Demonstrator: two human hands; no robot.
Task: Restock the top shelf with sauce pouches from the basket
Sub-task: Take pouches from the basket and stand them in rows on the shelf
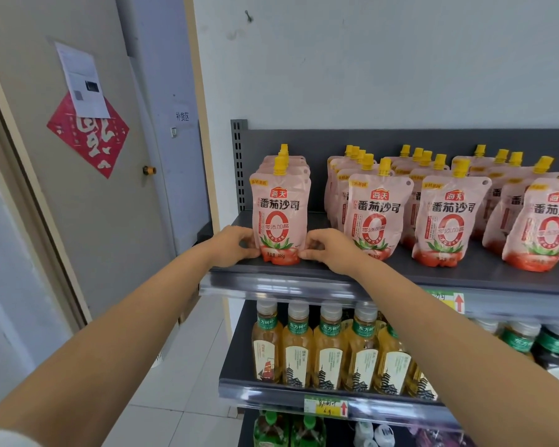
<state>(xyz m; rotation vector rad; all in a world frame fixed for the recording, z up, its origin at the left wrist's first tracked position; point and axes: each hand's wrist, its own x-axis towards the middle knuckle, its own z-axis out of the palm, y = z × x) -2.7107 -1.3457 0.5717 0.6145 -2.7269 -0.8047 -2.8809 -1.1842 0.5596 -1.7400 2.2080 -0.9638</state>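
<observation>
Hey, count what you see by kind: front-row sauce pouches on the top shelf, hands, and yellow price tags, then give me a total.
Front-row sauce pouches: 4
Hands (left hand, right hand): 2
Yellow price tags: 2
Total: 8

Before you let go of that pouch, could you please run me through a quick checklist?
1. The front pouch stands upright on the top shelf: ok.
2. The left hand and right hand pinch its bottom corners: ok.
3. Its label faces outward: ok.
4. Lined up with the pouches behind it: ok.
5. Gap to the neighbouring row: ok.
6. More pouches in the basket: cannot tell, out of view.
</observation>
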